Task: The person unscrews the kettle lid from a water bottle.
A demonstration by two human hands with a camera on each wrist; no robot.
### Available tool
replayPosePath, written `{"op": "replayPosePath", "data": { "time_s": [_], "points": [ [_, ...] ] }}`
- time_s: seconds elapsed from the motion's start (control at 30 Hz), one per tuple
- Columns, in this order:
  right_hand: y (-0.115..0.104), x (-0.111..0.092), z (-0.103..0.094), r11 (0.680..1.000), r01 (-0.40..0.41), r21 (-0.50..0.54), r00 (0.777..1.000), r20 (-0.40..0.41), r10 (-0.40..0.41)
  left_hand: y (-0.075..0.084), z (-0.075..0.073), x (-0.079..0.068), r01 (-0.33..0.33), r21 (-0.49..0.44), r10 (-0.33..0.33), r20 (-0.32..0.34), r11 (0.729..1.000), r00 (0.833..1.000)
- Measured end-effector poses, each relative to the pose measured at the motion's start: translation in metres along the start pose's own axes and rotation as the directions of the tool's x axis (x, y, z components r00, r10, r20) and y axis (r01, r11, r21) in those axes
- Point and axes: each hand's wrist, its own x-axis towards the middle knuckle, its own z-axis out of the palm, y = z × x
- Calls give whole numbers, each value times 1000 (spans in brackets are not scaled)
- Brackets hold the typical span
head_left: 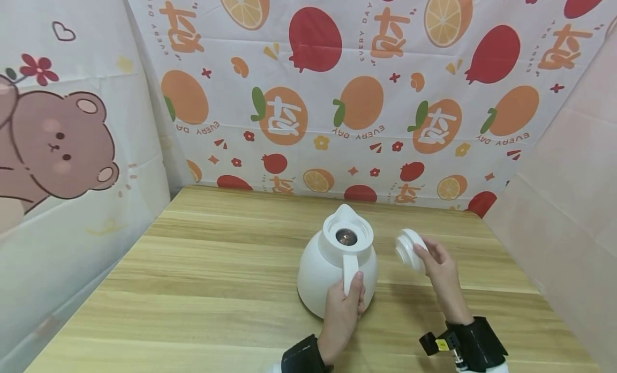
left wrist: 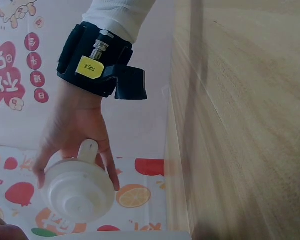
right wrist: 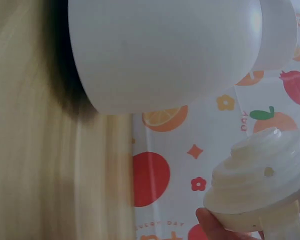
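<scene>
A white thermos jug (head_left: 315, 279) stands upright on the wooden table, its round mouth uncovered and a dark, shiny inside showing. My left hand (head_left: 341, 312) grips the jug's handle (head_left: 350, 268) from the front. To the right of the jug, my right hand (head_left: 442, 271) holds the white stepped lid (head_left: 407, 248) by its edge, tilted and apart from the jug. The left wrist view shows the underside of the lid (left wrist: 77, 192), with fingers on both sides of it. In the right wrist view, the jug (right wrist: 165, 55) fills the top and the lid (right wrist: 262, 175) is at lower right.
The wooden table (head_left: 193, 287) ends at a fruit-print cloth (head_left: 318, 116) hung behind it. A cloth with a bear print (head_left: 62, 142) hangs at the left and a pale cloth (head_left: 564, 201) at the right. Each wrist wears a black band (head_left: 474, 343).
</scene>
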Motion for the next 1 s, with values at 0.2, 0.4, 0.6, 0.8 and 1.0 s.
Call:
{"op": "replayPosePath", "data": {
  "time_s": [0.2,0.4,0.6,0.8,1.0],
  "points": [
    [11,2,-2,997,-48,58,998,30,47,-1,-1,-2,-24,14,24,-6,1000,1000],
    [26,0,-4,995,-79,65,993,98,72,-3,-1,-4,-23,-4,23,-6,1000,1000],
    [37,1,-5,987,-137,86,981,148,123,-4,-2,-4,-36,-8,36,6,999,999],
    [44,5,-7,973,-152,173,975,187,119,-3,-4,0,-4,-15,5,21,1000,1000],
    [50,9,-9,952,-152,264,960,271,78,-3,-6,4,12,-29,-10,43,1000,999]
  ]
}}
